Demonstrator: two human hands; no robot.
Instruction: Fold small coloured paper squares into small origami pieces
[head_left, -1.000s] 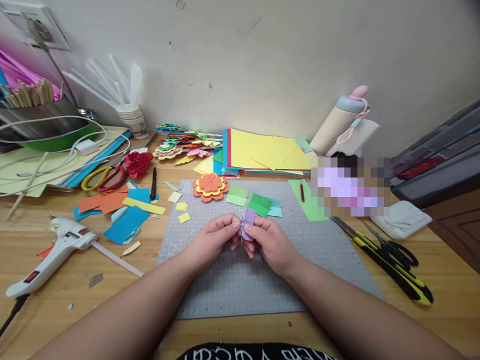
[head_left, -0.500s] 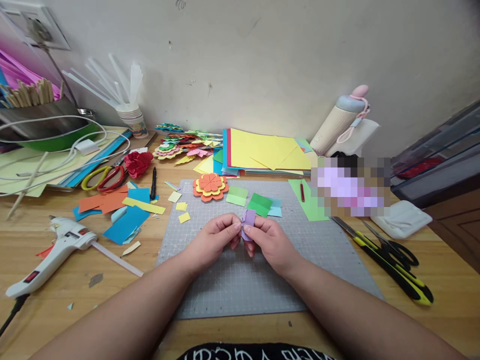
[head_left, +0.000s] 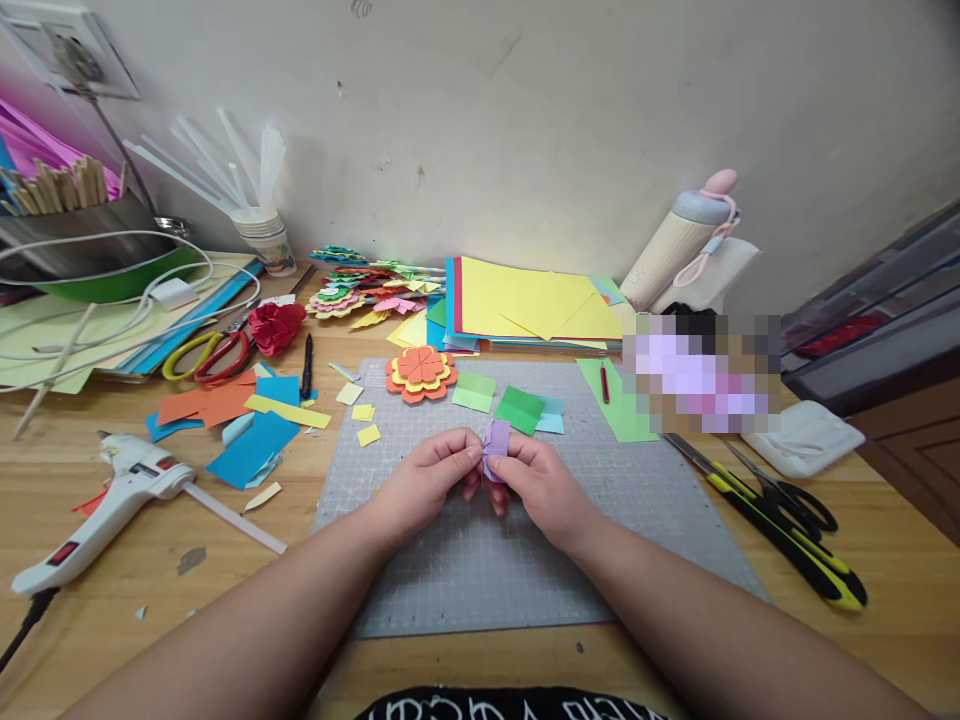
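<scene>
Both hands meet above the grey cutting mat (head_left: 540,590), gripping a small, creased piece of purple paper (head_left: 500,440) between them. The right hand (head_left: 551,485) presses its thumb across the lower face of the paper, with its fingers behind, the grip closed to the thickness of the sheet. The left hand (head_left: 431,480) pinches the paper's left edge between thumb and curled forefinger, likewise with no visible gap. The contact of the lower fingers is partly hidden. Just beyond the paper lie a folded dark green square (head_left: 519,408) and a light blue piece (head_left: 551,416); a layered orange-and-yellow paper flower (head_left: 421,374) rests farther left.
</scene>
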